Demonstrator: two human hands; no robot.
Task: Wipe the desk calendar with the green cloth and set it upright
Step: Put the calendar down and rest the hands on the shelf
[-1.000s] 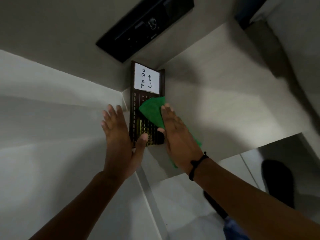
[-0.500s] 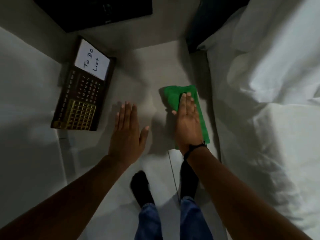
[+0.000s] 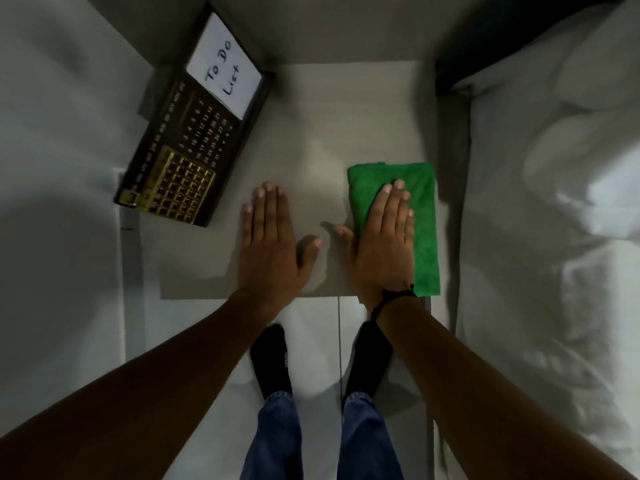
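Hands flat, fingers spread: right hand (image 3: 382, 237) on green cloth (image 3: 424, 216) near table edge; left hand (image 3: 268, 242) beside, seemingly flat, desk calendar (image 3: 194, 147).

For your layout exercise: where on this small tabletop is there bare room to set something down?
Bare: the far stretch of the grey tabletop, between the dark desk calendar and the folded green cloth. Crowded: the near edge, under the left hand and right hand.
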